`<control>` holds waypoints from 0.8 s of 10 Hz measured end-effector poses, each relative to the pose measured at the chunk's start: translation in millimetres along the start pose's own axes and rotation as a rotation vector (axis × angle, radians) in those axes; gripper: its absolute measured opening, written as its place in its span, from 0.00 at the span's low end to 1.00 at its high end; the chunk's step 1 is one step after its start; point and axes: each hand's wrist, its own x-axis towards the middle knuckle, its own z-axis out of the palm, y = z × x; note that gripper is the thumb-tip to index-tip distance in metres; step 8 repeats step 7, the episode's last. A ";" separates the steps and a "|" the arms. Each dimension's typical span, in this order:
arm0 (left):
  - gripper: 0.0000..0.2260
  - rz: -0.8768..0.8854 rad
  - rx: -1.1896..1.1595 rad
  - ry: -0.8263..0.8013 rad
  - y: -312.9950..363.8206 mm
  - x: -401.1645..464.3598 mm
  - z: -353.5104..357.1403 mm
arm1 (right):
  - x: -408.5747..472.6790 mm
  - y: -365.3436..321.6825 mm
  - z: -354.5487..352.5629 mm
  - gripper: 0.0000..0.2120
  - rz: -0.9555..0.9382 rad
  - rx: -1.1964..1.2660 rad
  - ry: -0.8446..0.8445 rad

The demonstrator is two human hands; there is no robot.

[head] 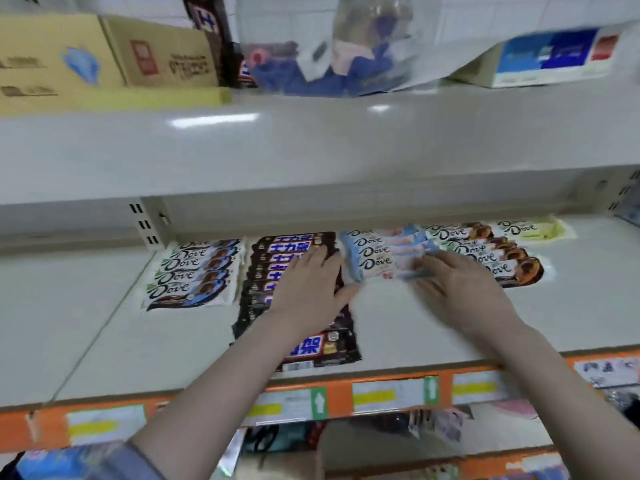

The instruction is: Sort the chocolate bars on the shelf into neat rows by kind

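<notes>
Chocolate bars in rows near the back edge of a grey shelf (pixel 173 348); both hands over the middle rows.

Left to right: white-and-brown Dove row (pixel 194 275); dark Snickers row (pixel 277 251), running towards the orange front rail (pixel 343 393), with the left hand (pixel 308 289) flat on it, fingers straight; pale-blue Dove row (pixel 381 254), touched by the blurred right hand (pixel 464 289), fingers extended; caramel Dove row (pixel 502 258); one yellow-green Dove bar (pixel 536 230). Cardboard boxes (pixel 104 53) stand on the upper shelf.
</notes>
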 end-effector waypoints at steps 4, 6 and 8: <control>0.29 -0.086 0.130 -0.040 72.2 45.2 44.6 | -18.5 93.9 10.3 0.23 -0.056 0.063 -0.094; 0.29 -0.124 0.115 0.043 84.7 28.3 29.0 | -28.5 88.6 -1.0 0.20 -0.077 0.130 0.021; 0.30 -0.126 0.079 0.204 89.0 -17.6 17.3 | -47.7 91.2 -13.0 0.17 -0.038 0.123 0.194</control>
